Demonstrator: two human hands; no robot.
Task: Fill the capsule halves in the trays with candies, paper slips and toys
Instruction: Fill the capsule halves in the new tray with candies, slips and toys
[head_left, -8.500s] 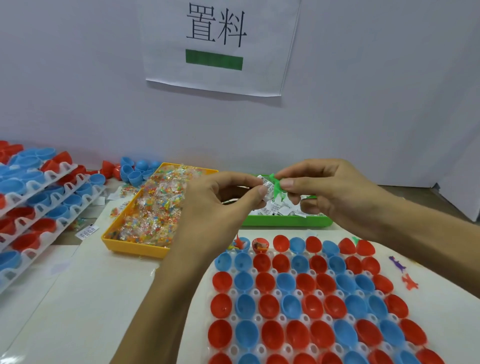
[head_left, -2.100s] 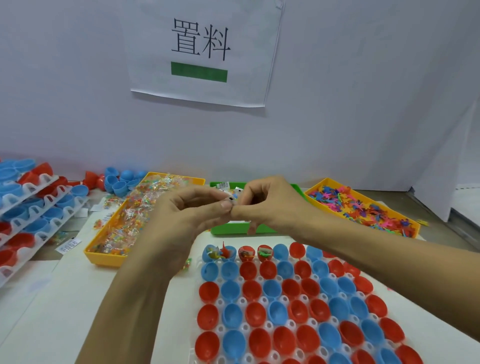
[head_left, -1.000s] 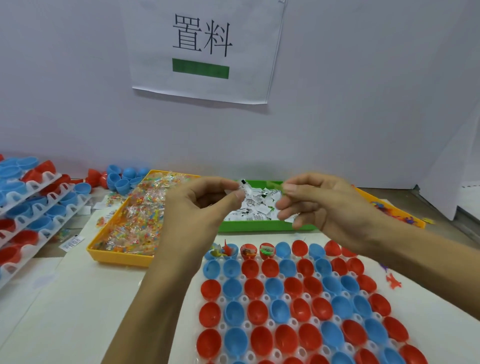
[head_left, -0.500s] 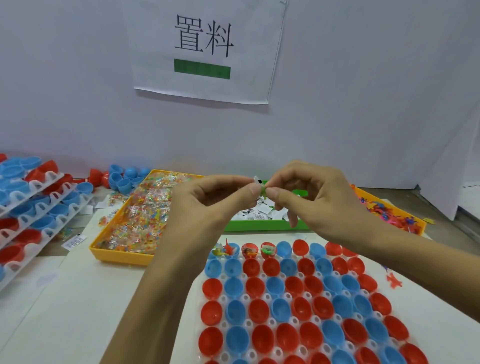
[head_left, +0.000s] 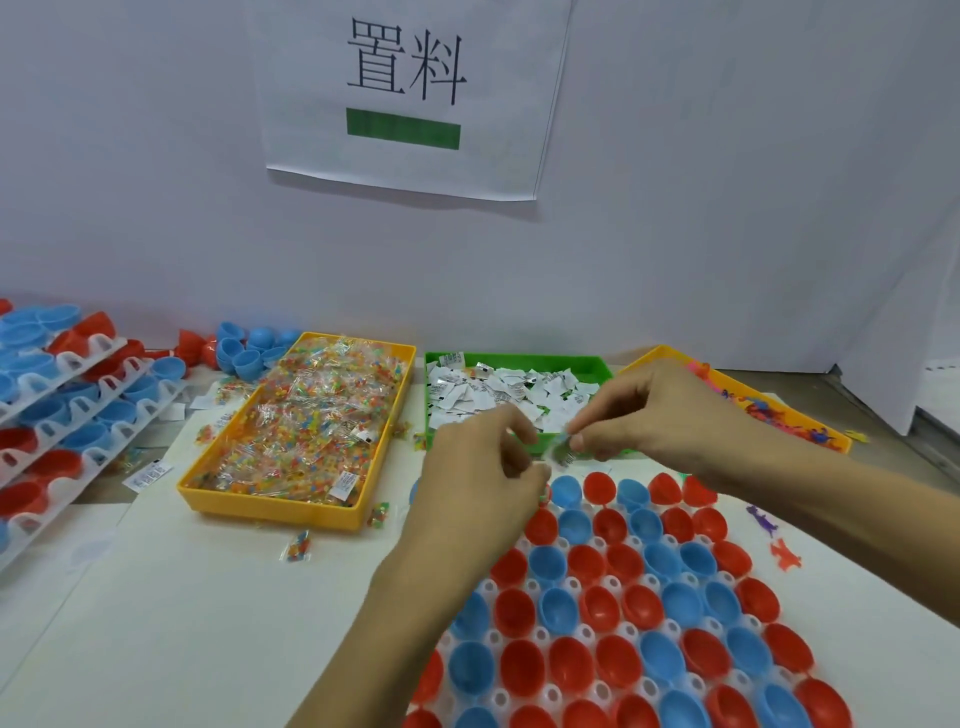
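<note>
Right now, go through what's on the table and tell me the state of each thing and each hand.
Left yellow bin: full of candy packets.
Green bin: holds paper slips.
Right yellow bin: holds toys, partly hidden.
Capsule halves: seated open-side up in the tray, visible ones empty.
Right hand: pinching a small item.
Left hand: fingers curled, contents unclear.

Left hand (head_left: 480, 483) hides the tray's (head_left: 540, 635) far-left capsules.

bare table (head_left: 171, 613) left of capsule tray (head_left: 613, 587), three bins (head_left: 270, 512) close behind it
</note>
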